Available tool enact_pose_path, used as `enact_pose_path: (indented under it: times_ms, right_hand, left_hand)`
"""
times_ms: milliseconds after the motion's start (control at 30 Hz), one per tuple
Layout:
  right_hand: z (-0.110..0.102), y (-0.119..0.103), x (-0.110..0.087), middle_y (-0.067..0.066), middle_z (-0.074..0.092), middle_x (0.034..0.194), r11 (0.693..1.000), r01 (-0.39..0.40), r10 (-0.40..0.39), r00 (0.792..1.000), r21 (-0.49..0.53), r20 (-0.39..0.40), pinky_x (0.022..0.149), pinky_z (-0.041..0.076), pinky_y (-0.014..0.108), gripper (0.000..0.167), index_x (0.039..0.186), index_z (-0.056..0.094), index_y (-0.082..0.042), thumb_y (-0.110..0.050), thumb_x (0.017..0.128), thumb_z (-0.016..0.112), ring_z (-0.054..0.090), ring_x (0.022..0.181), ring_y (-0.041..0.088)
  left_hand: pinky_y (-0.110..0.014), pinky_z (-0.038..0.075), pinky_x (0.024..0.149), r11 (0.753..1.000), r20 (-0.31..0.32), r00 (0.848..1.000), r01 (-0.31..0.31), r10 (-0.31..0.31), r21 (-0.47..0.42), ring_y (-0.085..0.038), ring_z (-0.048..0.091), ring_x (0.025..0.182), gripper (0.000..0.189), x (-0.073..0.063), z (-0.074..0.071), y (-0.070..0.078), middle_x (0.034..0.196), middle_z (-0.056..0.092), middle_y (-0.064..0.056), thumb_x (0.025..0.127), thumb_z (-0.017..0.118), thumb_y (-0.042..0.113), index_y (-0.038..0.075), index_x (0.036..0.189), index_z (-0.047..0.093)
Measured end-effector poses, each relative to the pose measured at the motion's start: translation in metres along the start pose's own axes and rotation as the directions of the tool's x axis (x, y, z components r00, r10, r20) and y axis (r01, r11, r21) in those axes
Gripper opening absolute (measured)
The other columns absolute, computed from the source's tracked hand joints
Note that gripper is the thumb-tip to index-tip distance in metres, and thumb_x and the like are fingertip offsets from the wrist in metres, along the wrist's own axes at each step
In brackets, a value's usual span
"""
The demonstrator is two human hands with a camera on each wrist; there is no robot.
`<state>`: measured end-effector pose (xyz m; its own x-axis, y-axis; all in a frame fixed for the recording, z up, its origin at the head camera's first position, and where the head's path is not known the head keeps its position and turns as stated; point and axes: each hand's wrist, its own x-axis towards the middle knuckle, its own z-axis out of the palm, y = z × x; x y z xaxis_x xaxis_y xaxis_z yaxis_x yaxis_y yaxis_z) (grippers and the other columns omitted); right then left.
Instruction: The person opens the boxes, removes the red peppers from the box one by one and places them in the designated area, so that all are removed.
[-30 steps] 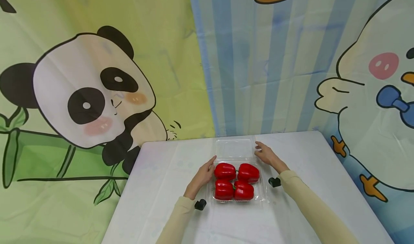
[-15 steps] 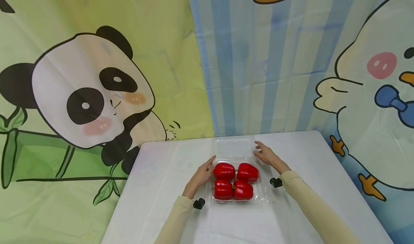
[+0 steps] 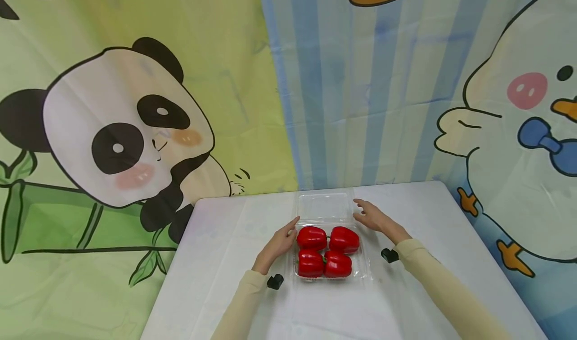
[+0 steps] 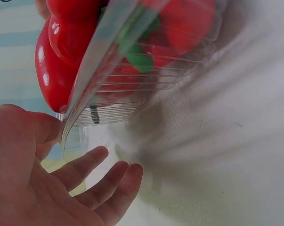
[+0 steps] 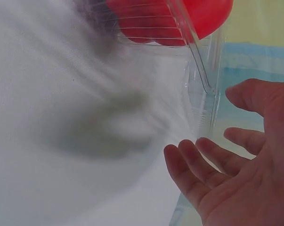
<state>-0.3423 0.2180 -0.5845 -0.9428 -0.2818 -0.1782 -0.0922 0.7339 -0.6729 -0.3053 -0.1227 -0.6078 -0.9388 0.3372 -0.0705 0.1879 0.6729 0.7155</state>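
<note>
Several glossy red bell peppers (image 3: 337, 264) sit in two rows in a clear plastic clamshell container (image 3: 361, 270) on the white table. Its lid (image 3: 324, 207) lies folded back, flat and away from me. Along the container's left side is my left hand (image 3: 279, 242). In the left wrist view its thumb (image 4: 46, 128) lies at the container's rim, and the other fingers are spread loosely below. My right hand (image 3: 373, 216) is beside the lid's right edge. In the right wrist view its fingers (image 5: 217, 160) are apart and hold nothing; a gap shows between thumb and plastic.
The white table (image 3: 225, 260) ends at a far edge against a printed curtain with a panda (image 3: 130, 129) on green and a white bird (image 3: 518, 180) on blue stripes. A black wrist camera (image 3: 275, 281) hangs at the left wrist, another (image 3: 389, 255) at the right.
The right wrist has shifted slightly to the right. The left hand, peppers and container keep their places relative to each other; the whole view drifts a little.
</note>
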Motion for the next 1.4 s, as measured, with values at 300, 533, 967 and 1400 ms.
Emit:
enact_pose_path:
  times_ms: [300,533,967,1400]
  right_hand:
    - [-0.005,-0.005,-0.009,0.033,0.038,0.153,0.998,0.029,-0.027,0.999,-0.059,0.025,0.102,0.049,0.057,0.060,0.152,0.034,0.004,-0.021,0.101,0.055,0.051,0.129,0.049]
    - [-0.007,-0.008,-0.015,0.031,0.040,0.152,0.990,0.050,-0.044,0.998,-0.130,0.048,0.103,0.048,0.058,0.060,0.151,0.037,0.001,-0.024,0.101,0.057,0.050,0.131,0.047]
    - [-0.012,-0.017,-0.024,0.030,0.047,0.146,0.964,0.135,-0.121,0.990,-0.227,0.073,0.109,0.041,0.061,0.056,0.146,0.043,0.005,-0.020,0.099,0.061,0.046,0.134,0.047]
    - [-0.014,-0.031,-0.036,0.028,0.047,0.147,0.956,0.143,-0.120,0.987,-0.257,0.103,0.108,0.043,0.060,0.057,0.145,0.047,0.002,-0.027,0.098,0.063,0.047,0.134,0.046]
  left_hand:
    - [-0.055,0.051,0.100,1.000,0.004,1.000,0.004,-0.004,0.004,-0.033,0.064,0.113,0.049,0.000,-0.001,-0.001,0.141,0.057,-0.025,0.107,0.042,0.019,0.017,0.156,0.039]
    - [-0.057,0.047,0.105,1.000,0.009,1.000,0.020,-0.020,-0.007,-0.038,0.060,0.124,0.048,0.000,-0.002,0.000,0.143,0.056,-0.024,0.107,0.042,0.021,0.019,0.156,0.039]
    - [-0.057,0.046,0.107,0.998,0.022,0.999,0.046,-0.046,-0.035,-0.038,0.058,0.127,0.048,0.000,-0.002,-0.001,0.146,0.053,-0.021,0.108,0.041,0.025,0.024,0.156,0.038]
    - [-0.059,0.046,0.106,0.999,0.019,1.000,0.018,-0.017,-0.030,-0.042,0.058,0.126,0.048,-0.003,-0.002,0.000,0.144,0.055,-0.025,0.108,0.041,0.021,0.017,0.156,0.039]
